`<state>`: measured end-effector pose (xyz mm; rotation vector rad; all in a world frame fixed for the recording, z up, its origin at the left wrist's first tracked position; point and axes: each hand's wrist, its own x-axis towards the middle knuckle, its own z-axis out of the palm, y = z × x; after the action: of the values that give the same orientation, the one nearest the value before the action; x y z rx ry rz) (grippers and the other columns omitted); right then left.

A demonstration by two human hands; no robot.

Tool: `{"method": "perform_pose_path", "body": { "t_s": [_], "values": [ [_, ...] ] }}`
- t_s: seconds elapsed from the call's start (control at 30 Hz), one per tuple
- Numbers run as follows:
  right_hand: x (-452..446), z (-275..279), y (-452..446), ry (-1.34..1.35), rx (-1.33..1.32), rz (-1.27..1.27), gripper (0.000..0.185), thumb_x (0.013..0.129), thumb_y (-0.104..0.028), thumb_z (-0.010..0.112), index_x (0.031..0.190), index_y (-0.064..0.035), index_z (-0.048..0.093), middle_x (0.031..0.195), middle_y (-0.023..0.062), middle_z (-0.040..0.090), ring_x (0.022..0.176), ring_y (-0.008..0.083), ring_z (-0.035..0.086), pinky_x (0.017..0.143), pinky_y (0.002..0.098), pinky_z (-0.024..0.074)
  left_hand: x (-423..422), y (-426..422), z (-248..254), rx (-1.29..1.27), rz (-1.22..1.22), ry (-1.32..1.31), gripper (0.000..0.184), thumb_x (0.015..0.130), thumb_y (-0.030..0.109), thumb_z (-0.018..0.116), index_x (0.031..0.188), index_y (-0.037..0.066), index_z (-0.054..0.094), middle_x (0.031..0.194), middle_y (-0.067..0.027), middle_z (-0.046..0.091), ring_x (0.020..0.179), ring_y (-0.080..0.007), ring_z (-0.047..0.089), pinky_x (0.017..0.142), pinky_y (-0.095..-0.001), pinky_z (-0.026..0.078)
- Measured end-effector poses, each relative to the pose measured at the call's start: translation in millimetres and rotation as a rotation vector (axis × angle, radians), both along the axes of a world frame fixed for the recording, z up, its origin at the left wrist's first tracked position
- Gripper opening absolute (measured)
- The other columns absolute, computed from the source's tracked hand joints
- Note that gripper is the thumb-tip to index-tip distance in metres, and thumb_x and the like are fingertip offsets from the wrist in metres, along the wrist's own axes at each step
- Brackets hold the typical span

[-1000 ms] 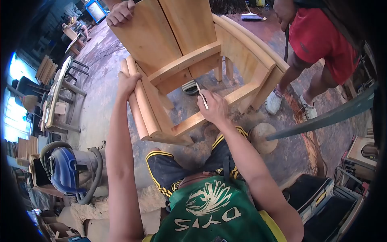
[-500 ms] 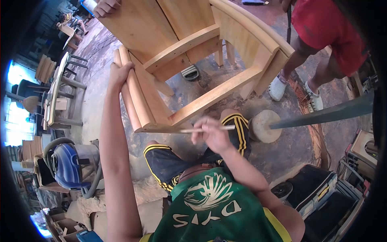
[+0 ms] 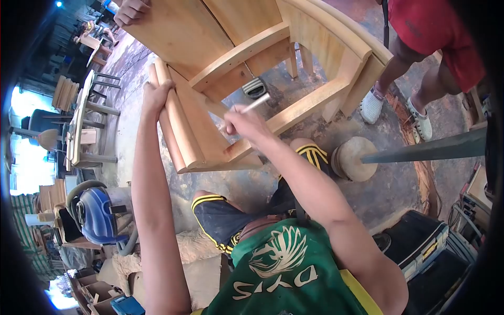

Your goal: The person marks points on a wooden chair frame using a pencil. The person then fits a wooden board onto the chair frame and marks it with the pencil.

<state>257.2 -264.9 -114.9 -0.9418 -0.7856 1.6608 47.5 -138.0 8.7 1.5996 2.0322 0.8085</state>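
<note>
A wooden chair frame (image 3: 231,65) with rounded arms and a panelled back stands tilted before me. My left hand (image 3: 158,98) is wrapped round the rounded left armrest (image 3: 181,131). Closed round a thin, light-coloured stick-like tool (image 3: 257,103), my right hand (image 3: 244,124) is over the frame's open seat area, just above the near rail (image 3: 299,113). The tool's pale end points up and to the right, and its other end is mostly hidden by my fingers. Another person's hand (image 3: 132,11) rests on the top left edge of the back panel.
At the right stands a person in red shorts (image 3: 430,37) and light clogs. A round wooden block (image 3: 357,160) with a dark bar is near my knee. A blue vacuum (image 3: 97,215) and a bench (image 3: 79,123) are at the left, black cases (image 3: 415,241) at the lower right.
My right hand first drew back from the seat opening towards my body with the tool, then moved forward over the frame again. The tool's tilt has changed. My left hand keeps its hold on the armrest.
</note>
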Motion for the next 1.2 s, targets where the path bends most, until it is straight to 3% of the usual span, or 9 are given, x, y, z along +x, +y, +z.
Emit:
{"method": "perform_pose_path", "body": {
  "t_s": [0.13, 0.27, 0.37, 0.47, 0.57, 0.67, 0.77, 0.87, 1.2],
  "values": [
    [-12, -12, 38, -0.046, -0.209, 0.053, 0.007, 0.079, -0.011, 0.061, 0.076, -0.0077, 0.056, 0.067, 0.004, 0.06, 0.07, 0.0159, 0.068, 0.063, 0.0326, 0.0573, -2, 1, -1, -0.003, -0.011, -0.018, 0.08, 0.072, 0.031, 0.077, 0.128, -0.015, 0.043, 0.108, -0.0309, 0.065, 0.087, -0.0347, 0.072, 0.077, -0.0415, 0.06],
    [-31, -11, 41, 0.076, -0.312, -0.046, 0.009, 0.08, -0.011, 0.065, 0.082, -0.008, 0.056, 0.072, 0.0049, 0.063, 0.071, 0.0178, 0.072, 0.06, 0.0327, 0.0596, 0, -1, 0, -0.003, -0.014, -0.03, 0.08, 0.072, 0.031, 0.077, 0.128, -0.015, 0.043, 0.109, -0.0306, 0.065, 0.087, -0.0346, 0.072, 0.076, -0.0418, 0.06],
    [-33, -13, 35, 0.235, -0.288, -0.086, 0.009, 0.081, -0.01, 0.065, 0.083, -0.0076, 0.057, 0.075, 0.0056, 0.064, 0.071, 0.0185, 0.072, 0.06, 0.0332, 0.0611, 0, 1, 2, -0.003, -0.009, -0.024, 0.08, 0.072, 0.031, 0.077, 0.128, -0.014, 0.042, 0.109, -0.0304, 0.065, 0.087, -0.0344, 0.072, 0.077, -0.0419, 0.06],
    [-38, -9, 31, 0.148, -0.318, -0.097, 0.008, 0.082, -0.009, 0.064, 0.084, -0.0067, 0.057, 0.075, 0.0064, 0.065, 0.07, 0.0191, 0.072, 0.057, 0.0334, 0.0613, -2, 1, -2, -0.011, -0.01, -0.033, 0.08, 0.072, 0.031, 0.077, 0.129, -0.014, 0.042, 0.109, -0.0301, 0.065, 0.087, -0.0345, 0.072, 0.077, -0.0419, 0.06],
    [-44, -17, 46, 0.243, -0.395, -0.156, 0.008, 0.08, -0.009, 0.065, 0.077, -0.0028, 0.06, 0.07, 0.0083, 0.063, 0.062, 0.0199, 0.069, 0.046, 0.032, 0.0504, -2, 1, -2, -0.01, -0.015, -0.041, 0.081, 0.073, 0.03, 0.077, 0.13, -0.014, 0.041, 0.11, -0.0301, 0.065, 0.088, -0.0348, 0.072, 0.078, -0.0418, 0.06],
    [-49, -15, 50, 0.058, -0.387, -0.135, 0.009, 0.081, -0.007, 0.064, 0.081, 0.0011, 0.062, 0.071, 0.0123, 0.064, 0.057, 0.0231, 0.067, 0.043, 0.0341, 0.0504, -1, -4, 2, -0.003, -0.017, -0.036, 0.081, 0.073, 0.031, 0.077, 0.131, -0.014, 0.04, 0.111, -0.0303, 0.065, 0.089, -0.0352, 0.072, 0.078, -0.0418, 0.06],
    [-55, -32, 68, -0.155, -0.398, -0.082, 0.014, 0.081, -0.008, 0.063, 0.083, 0.0052, 0.064, 0.071, 0.0133, 0.066, 0.06, 0.0241, 0.071, 0.049, 0.0376, 0.0608, -1, -1, 0, -0.009, -0.028, -0.07, 0.082, 0.073, 0.03, 0.077, 0.131, -0.014, 0.04, 0.111, -0.0309, 0.064, 0.089, -0.0356, 0.072, 0.078, -0.0419, 0.06],
    [-51, -26, 67, -0.156, -0.395, -0.041, 0.014, 0.08, -0.004, 0.062, 0.085, 0.0082, 0.062, 0.073, 0.0163, 0.065, 0.059, 0.0284, 0.07, 0.044, 0.0409, 0.0563, -3, 2, 0, -0.007, -0.013, -0.034, 0.081, 0.072, 0.03, 0.077, 0.13, -0.014, 0.04, 0.112, -0.0313, 0.064, 0.089, -0.0361, 0.072, 0.078, -0.0419, 0.06],
    [-49, -31, 66, -0.134, -0.369, -0.036, 0.013, 0.079, -0.003, 0.063, 0.084, 0.0097, 0.063, 0.073, 0.0183, 0.066, 0.06, 0.029, 0.071, 0.046, 0.0416, 0.06, -1, -1, 1, 0.009, -0.017, -0.052, 0.082, 0.071, 0.03, 0.076, 0.131, -0.014, 0.04, 0.112, -0.0318, 0.064, 0.092, -0.0363, 0.072, 0.08, -0.0419, 0.059]
  ]
}}
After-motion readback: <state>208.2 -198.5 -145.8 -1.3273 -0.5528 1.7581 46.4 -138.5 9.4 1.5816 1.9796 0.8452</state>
